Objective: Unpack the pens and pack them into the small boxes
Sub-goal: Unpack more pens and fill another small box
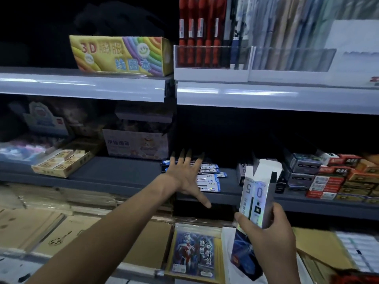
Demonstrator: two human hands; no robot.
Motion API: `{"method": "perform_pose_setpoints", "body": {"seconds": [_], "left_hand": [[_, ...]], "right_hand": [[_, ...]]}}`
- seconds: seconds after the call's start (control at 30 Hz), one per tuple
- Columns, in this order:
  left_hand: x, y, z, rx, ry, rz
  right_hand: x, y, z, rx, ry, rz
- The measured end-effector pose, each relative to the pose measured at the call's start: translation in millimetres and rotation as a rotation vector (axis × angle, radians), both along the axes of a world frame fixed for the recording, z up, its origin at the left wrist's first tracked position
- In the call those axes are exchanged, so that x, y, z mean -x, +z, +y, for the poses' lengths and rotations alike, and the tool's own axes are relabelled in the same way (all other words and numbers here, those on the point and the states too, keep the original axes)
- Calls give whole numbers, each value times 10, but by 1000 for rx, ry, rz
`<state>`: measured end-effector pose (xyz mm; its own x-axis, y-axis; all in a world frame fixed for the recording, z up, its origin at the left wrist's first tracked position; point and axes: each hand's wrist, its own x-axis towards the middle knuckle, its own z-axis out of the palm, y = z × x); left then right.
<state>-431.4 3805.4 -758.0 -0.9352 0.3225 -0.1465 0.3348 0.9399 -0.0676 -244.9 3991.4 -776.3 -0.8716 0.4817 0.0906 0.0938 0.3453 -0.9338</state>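
Observation:
My right hand grips a small white gel-refill box upright, its top flap open, in front of the middle shelf. My left hand reaches forward with its fingers spread, hovering over a pile of flat blue-and-white pen packets that lie on the dark middle shelf. Whether the fingertips touch the packets I cannot tell, as the far fingers fade into shadow. Another small white box stands on the shelf just behind the held one.
Stacked red, orange and black boxes fill the shelf's right end. A tray of erasers and a cartoon carton sit to the left. Above are a rainbow box and hanging red pens. Cardboard sheets and a picture book lie below.

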Motion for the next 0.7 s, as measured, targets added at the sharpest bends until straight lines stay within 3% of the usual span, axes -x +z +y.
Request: {"method": "perform_pose_setpoints", "body": {"seconds": [0.2, 0.7], "left_hand": [[22, -117, -50, -17, 14, 1], [-125, -377, -243, -225, -120, 403]], "right_hand": [[-41, 56, -87, 24, -51, -49], [-112, 3, -52, -32, -61, -86]]}}
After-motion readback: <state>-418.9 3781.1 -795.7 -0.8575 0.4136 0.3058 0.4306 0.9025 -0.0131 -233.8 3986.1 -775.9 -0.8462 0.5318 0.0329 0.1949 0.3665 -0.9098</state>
